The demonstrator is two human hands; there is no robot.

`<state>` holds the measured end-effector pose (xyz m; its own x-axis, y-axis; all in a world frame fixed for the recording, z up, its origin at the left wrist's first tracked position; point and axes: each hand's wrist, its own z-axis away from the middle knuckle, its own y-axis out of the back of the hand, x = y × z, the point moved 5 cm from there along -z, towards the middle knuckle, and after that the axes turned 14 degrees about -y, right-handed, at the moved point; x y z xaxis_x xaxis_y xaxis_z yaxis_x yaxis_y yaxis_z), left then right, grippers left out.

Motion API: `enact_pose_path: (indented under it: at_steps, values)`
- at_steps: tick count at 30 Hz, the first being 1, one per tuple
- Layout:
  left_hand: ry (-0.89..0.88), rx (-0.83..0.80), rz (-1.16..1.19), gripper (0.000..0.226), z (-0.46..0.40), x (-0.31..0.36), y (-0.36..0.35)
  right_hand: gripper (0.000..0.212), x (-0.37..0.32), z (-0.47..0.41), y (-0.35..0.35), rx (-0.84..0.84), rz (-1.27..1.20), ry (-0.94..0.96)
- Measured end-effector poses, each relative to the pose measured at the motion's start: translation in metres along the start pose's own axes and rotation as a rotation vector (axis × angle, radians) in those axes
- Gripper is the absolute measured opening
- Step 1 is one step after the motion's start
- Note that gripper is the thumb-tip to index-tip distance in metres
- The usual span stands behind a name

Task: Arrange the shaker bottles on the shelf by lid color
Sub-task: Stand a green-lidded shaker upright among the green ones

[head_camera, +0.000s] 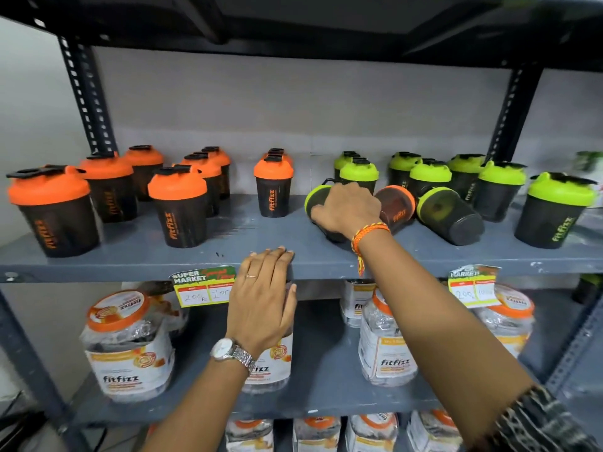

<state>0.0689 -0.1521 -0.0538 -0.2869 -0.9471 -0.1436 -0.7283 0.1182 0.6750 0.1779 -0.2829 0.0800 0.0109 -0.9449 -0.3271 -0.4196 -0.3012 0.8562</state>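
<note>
Orange lids [177, 185], lime-green lids [359, 171], black bottles [273, 197], grey shelf [163, 256]

The grey metal shelf [137, 256] in front of me carries orange-lidded shakers [177, 207] standing upright on its left half and green-lidded shakers [554, 212] upright on its right. Between them, three bottles lie tipped on the board: a green-lidded one [315, 200] under my right hand [346, 207], an orange-lidded one [396, 208] just beside it, and another green-lidded one [450, 215]. My left hand [264, 288] rests on the front edge.
</note>
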Motion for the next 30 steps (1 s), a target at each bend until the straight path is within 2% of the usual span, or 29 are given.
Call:
enact_pose_path:
  at_steps: [6, 9, 11, 14, 17, 19, 21, 23, 26, 28, 30]
  values:
    - [0.019, 0.043, -0.020, 0.051, -0.001, 0.001, -0.005, 0.057, -0.009, -0.007, -0.004, -0.094, 0.113, 0.049]
    - [0.016, 0.047, -0.037, 0.051, 0.000, 0.000, -0.006, 0.050, -0.008, -0.013, -0.002, -0.216, 0.056, 0.028]
    - [0.012, 0.048, -0.048, 0.051, 0.000, 0.000, -0.007, 0.042, -0.001, -0.018, -0.002, -0.349, -0.111, -0.022]
    - [0.014, 0.042, -0.056, 0.051, -0.001, 0.000, -0.007, 0.035, 0.014, -0.013, -0.004, -0.545, -0.574, -0.192]
    - [0.019, 0.036, -0.057, 0.051, -0.001, 0.001, -0.007, 0.024, 0.027, -0.005, -0.010, -0.637, -0.871, -0.289]
    - [0.023, 0.036, -0.055, 0.051, -0.001, 0.001, -0.008, 0.029, 0.033, 0.000, -0.013, -0.664, -0.972, -0.309]
    - [0.027, 0.034, -0.051, 0.051, -0.001, 0.001, -0.008, 0.054, 0.038, 0.001, -0.017, -0.671, -1.057, -0.315]
    - [0.029, 0.038, -0.042, 0.050, -0.001, 0.002, -0.008, 0.068, 0.045, -0.001, -0.022, -0.612, -1.098, -0.273]
    - [0.031, 0.052, -0.029, 0.049, 0.000, 0.002, -0.007, 0.069, 0.055, -0.007, -0.033, -0.504, -1.056, -0.164]
    - [0.030, 0.053, -0.019, 0.049, 0.000, 0.003, -0.006, 0.069, 0.059, -0.001, -0.032, -0.507, -1.046, -0.107]
    - [0.030, 0.047, -0.016, 0.049, 0.000, 0.002, -0.005, 0.046, 0.064, 0.004, -0.027, -0.500, -1.041, -0.055]
